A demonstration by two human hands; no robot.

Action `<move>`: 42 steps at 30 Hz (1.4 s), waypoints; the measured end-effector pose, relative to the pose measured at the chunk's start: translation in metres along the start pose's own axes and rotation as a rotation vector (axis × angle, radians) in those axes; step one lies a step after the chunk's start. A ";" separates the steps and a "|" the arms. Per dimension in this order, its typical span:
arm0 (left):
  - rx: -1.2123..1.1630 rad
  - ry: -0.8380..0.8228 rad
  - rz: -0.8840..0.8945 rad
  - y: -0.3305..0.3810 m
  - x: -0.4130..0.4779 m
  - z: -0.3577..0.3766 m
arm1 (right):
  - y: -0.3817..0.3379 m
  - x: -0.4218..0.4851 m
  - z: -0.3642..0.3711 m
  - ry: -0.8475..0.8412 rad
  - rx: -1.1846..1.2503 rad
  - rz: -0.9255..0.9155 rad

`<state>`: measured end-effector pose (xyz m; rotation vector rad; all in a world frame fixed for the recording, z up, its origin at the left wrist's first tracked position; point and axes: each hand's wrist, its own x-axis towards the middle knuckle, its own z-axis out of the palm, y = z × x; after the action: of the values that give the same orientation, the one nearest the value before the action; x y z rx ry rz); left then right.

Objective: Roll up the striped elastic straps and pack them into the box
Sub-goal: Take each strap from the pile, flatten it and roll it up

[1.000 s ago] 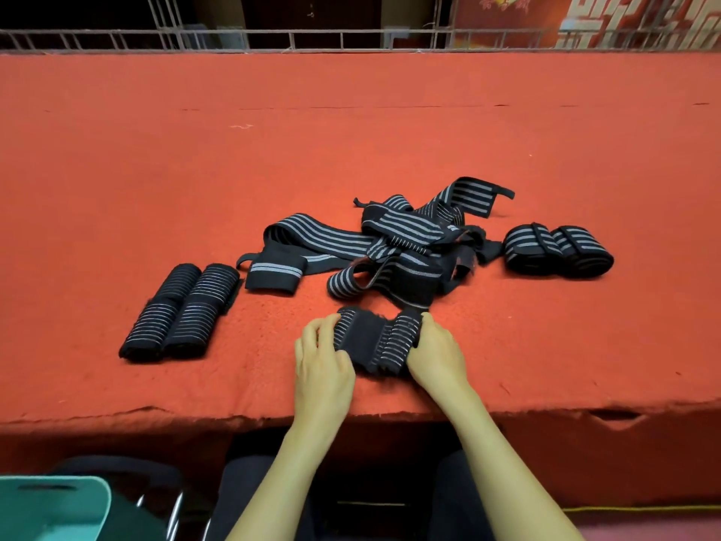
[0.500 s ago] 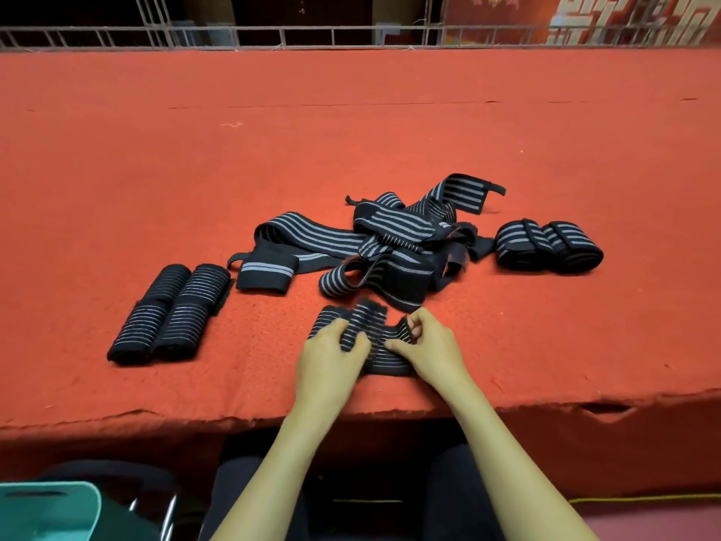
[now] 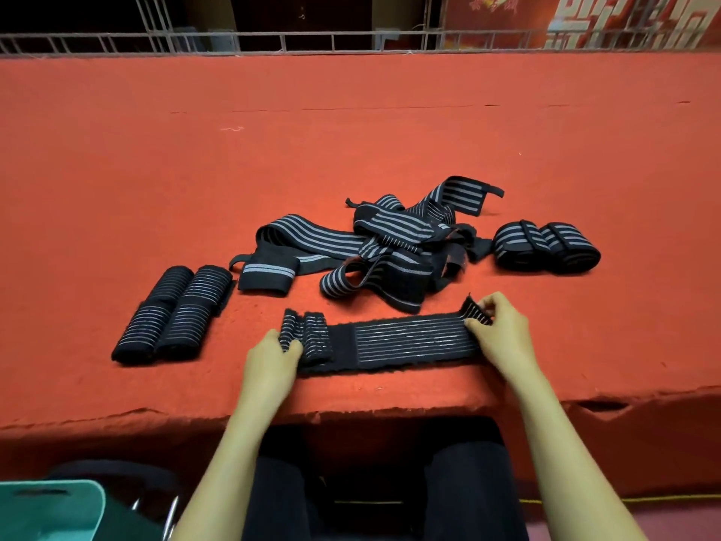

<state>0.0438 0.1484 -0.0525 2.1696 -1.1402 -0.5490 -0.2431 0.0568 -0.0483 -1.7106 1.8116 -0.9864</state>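
Left hand (image 3: pixel 272 361) and right hand (image 3: pixel 504 334) each pinch one end of the strap (image 3: pixel 405 338), pulled flat by the table's (image 3: pixel 351 400) front edge, with wide red top beyond the pile (image 3: pixel 390 244).

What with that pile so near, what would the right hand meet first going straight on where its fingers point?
Past the strap it pinches, the right hand would probably meet the pile of loose straps; depth is unclear.
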 end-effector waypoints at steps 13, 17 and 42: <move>0.197 0.156 0.220 0.017 -0.012 0.028 | -0.055 -0.042 0.072 -0.317 -0.131 -0.489; 0.219 0.140 0.183 0.017 -0.007 0.025 | -0.064 -0.051 0.098 -0.403 -0.069 -0.490; 0.145 0.299 0.354 -0.039 -0.005 -0.013 | -0.046 -0.046 0.103 -0.234 -0.233 -0.445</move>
<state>0.0712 0.1735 -0.0695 2.0143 -1.3833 0.0137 -0.1306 0.0845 -0.0858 -2.3320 1.4721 -0.7130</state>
